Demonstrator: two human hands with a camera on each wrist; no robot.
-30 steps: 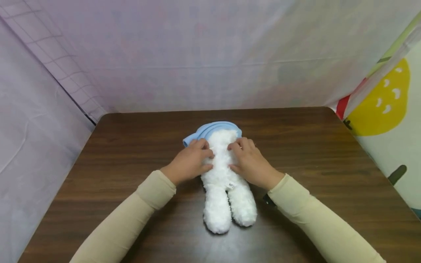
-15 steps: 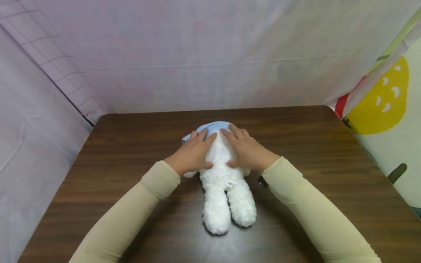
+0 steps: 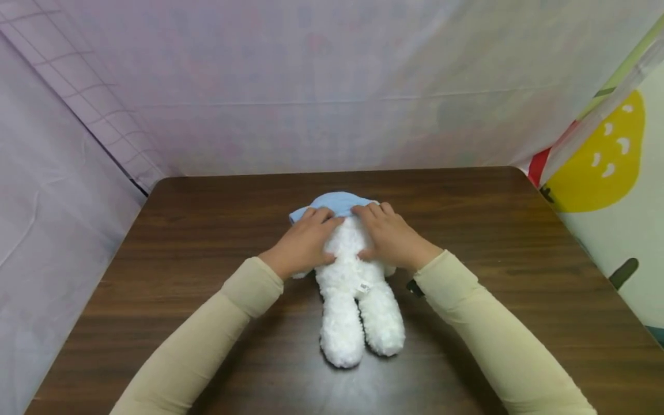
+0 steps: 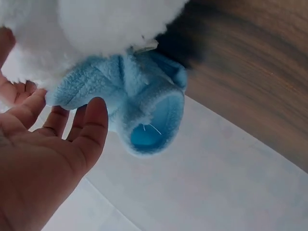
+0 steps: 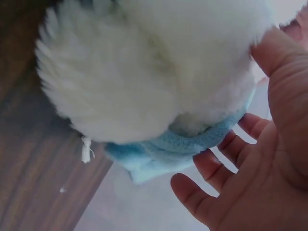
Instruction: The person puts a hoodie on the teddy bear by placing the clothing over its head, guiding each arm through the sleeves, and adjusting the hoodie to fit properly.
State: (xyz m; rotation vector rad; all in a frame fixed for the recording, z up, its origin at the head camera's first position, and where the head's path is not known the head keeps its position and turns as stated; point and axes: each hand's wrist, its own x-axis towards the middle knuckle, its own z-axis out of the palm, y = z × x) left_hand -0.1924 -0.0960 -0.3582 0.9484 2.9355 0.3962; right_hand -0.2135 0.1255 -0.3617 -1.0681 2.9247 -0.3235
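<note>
Thin, lightly creased pale cloth (image 3: 332, 98) walls in the far side and the left, with a bold yellow printed shape (image 3: 596, 158) at the right. Below it spreads a dark brown table (image 3: 207, 230), smooth and wood-grained, its far edge straight between rounded corners. Wide stretches of wood run to both sides of the toy, with a narrower strip behind it. Cream, close-fitting sleeves (image 3: 192, 346) slant in from the near side.

The white plush toy (image 3: 344, 282), curly and deep-piled, lies near the table's middle, two rounded, stubby legs pointing towards the person. The left hand (image 3: 303, 242) and right hand (image 3: 396, 239) stand apart, one on each flank, fingers spread and lightly bent, thumbs on the fur, fingertips touching the soft blue fleece (image 3: 338, 203) that caps its far end. In the left wrist view the fleece forms a tube with a round opening (image 4: 156, 120). Smaller still are a white tag (image 3: 363, 289) above the legs and a frayed white tassel (image 5: 86, 150).
</note>
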